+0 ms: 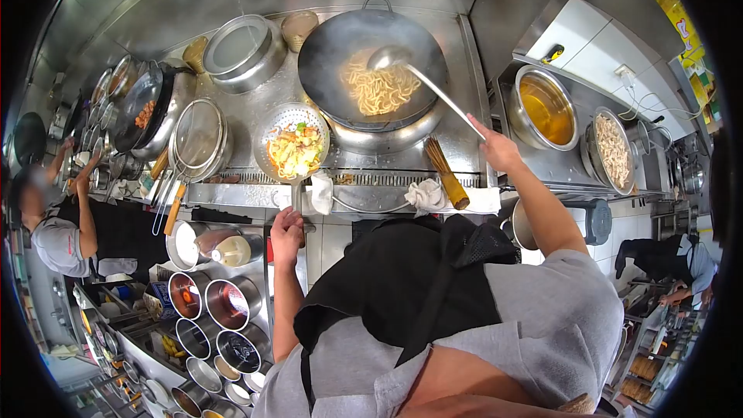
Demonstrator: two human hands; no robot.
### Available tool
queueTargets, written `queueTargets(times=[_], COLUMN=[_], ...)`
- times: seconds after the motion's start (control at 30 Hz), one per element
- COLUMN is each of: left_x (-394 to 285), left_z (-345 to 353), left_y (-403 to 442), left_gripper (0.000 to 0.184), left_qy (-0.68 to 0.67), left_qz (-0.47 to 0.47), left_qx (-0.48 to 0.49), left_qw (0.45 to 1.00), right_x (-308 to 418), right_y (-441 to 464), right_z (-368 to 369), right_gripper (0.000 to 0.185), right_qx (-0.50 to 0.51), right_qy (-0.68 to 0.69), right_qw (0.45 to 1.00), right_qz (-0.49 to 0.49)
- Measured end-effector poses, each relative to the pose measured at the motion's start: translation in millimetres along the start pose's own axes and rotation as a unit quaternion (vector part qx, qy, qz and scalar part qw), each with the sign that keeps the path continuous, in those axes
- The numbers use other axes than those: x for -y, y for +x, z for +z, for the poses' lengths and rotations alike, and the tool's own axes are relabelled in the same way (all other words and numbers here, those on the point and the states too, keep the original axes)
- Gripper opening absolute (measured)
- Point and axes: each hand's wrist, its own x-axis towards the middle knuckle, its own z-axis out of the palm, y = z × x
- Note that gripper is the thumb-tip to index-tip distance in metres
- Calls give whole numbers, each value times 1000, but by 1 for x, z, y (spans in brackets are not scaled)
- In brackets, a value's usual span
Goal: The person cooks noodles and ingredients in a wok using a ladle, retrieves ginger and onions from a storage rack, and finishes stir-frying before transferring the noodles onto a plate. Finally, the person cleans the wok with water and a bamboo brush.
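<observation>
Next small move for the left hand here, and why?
Probably bring the strainer over the wok and tip in the vegetables. The left hand is at its handle, the strainer sits right beside the wok, and the steaming noodles show no vegetables among them. The right hand already has the ladle at the noodles, seemingly ready to mix.

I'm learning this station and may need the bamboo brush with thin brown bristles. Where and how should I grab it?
Best by the thick yellow butt end, I'd say, from above on the apron side: that end points away from the black metal wok, while the bristles lean towards it.
</observation>
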Motion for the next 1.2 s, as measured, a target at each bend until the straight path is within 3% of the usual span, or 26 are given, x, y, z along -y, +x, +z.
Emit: queueTargets(times=[0.07,0.13,0.27,0.3,0.33,0.37,0.43,0.5,0.57,0.7,0.8,0.87,0.93,1.07,1.13,1.2], left_x=[-6,-7,-16,-18,-26,-27,-28,-33,-47,-7,8,13,6,-9,-8,-6], left_z=[3,6,15,18,21,23,24,19,16,-24,-35,-33,-25,-31,-37,-35], left_y=[0,8,26,31,32,35,38,28,15,2,-10,-10,-10,-2,3,6], left_gripper=[54,54,55,55,52,52,53,54,54,51,50,49,49,48,47,47], left_qy=[-20,7,17,18,32,31,18,24,39,-5,-16,-38,12,48,38,27], left_qz=[-37,-25,-1,10,2,1,23,23,32,9,-37,-60,-56,5,0,-6], left_qx=[-16,-12,8,21,30,30,51,57,33,-30,-60,-74,-62,-31,-44,-50], left_qw=[999,1000,1000,1000,999,999,998,998,998,999,997,995,996,998,998,998], right_x=[6,17,46,67,78,77,69,40,12,-20,-23,-17,-10,18,42,46], right_y=[-1,4,-4,-17,-26,-27,-24,-20,-44,-112,-108,-81,-56,-78,-99,-94], right_z=[2,24,52,30,16,12,7,23,-10,-104,-91,-43,13,-3,-50,-41], right_gripper=[90,88,85,84,84,84,84,83,89,91,91,89,86,84,83,83], right_qx=[12,-45,-71,45,160,161,147,41,-8,17,93,92,34,-21,197,206], right_qy=[65,181,261,418,556,555,446,117,58,54,-15,42,7,124,337,349], right_qw=[997,980,962,903,805,805,880,991,998,995,995,995,999,989,919,913], right_qz=[38,75,41,87,130,130,74,55,7,-83,-25,6,12,-80,50,46])
